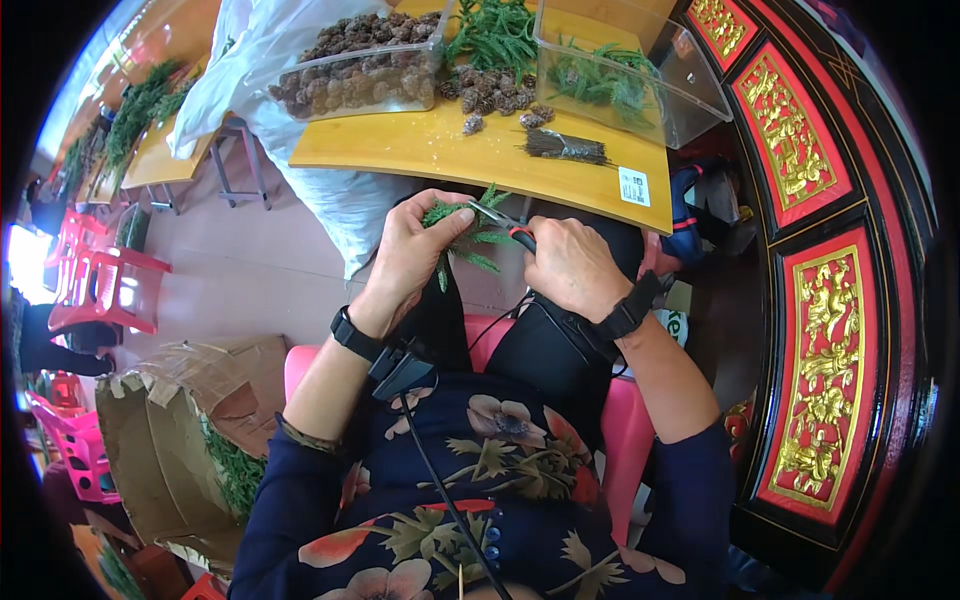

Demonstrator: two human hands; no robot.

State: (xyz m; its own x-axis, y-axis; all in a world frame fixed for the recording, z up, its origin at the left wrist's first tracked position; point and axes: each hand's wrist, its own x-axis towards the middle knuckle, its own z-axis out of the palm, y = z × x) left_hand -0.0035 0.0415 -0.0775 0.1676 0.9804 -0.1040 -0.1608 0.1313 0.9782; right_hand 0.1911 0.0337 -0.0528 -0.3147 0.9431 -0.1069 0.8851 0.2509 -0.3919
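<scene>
My left hand (412, 245) is closed round a green artificial pine sprig (478, 238), thumb pressed over its stems, in front of the table edge above my lap. My right hand (572, 262) grips pliers (521, 236) with red and black handles. Their metal jaws reach to the top of the sprig, beside my left thumb. Whether the jaws pinch a wire or a stem is too small to tell. A bundle of dark thin wires (566, 147) lies on the yellow table (470, 165) beyond my hands, near several loose pine cones (490, 92).
A clear bin of pine cones (355, 65) stands at the table's left, a clear bin with green sprigs (630, 80) at its right. More sprigs (495, 35) lie between them. A cardboard box (170, 450) with greenery sits at lower left. Carved red-gold panels (825, 370) rise at right.
</scene>
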